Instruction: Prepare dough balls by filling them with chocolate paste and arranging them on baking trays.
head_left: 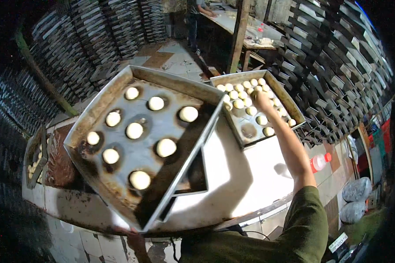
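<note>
Pale dough balls, nine, spaced out in near tray; many more crowded in far tray. Left hand at near tray's close corner, mostly hidden; can't tell its grip. Right hand down among far tray's balls; can't tell if pinching one. Near tray looks raised and tilted above table. If left hand alone carries that corner, tray could tip, balls roll together. Crowded balls may squash or stick if right hand presses neighbours. Trays' adjacent edges could knock. Bottle beyond right forearm: lesser worry.
</note>
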The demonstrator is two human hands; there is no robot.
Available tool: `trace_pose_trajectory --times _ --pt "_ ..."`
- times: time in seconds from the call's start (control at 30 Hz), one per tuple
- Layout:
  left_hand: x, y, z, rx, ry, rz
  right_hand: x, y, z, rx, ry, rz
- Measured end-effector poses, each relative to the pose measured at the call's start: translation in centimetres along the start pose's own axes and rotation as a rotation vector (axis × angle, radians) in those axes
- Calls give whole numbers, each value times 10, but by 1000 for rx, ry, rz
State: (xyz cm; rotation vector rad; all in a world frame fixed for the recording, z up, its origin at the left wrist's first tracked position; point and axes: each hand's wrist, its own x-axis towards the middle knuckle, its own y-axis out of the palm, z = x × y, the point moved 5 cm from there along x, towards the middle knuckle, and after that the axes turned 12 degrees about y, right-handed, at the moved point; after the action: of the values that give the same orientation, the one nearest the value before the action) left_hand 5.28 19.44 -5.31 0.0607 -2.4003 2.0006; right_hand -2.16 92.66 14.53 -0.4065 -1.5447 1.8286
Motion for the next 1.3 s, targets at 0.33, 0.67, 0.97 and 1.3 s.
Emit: trace_pose_trajectory --times 0.33,0.67,0.97,1.3 --pt "-74 -98 -127 -559 -36 -172 -13 113 -53 81 188 -87" --pt "-157 -55 -143 -2373 -287 609 -501 -15 217 401 -742 573" --pt "-174 -111 13 -1694 -24 -307 -597 10 379 1266 -374 649" --pt "-29 -88 87 -2433 -212 -129 -455 193 563 490 -408 227"
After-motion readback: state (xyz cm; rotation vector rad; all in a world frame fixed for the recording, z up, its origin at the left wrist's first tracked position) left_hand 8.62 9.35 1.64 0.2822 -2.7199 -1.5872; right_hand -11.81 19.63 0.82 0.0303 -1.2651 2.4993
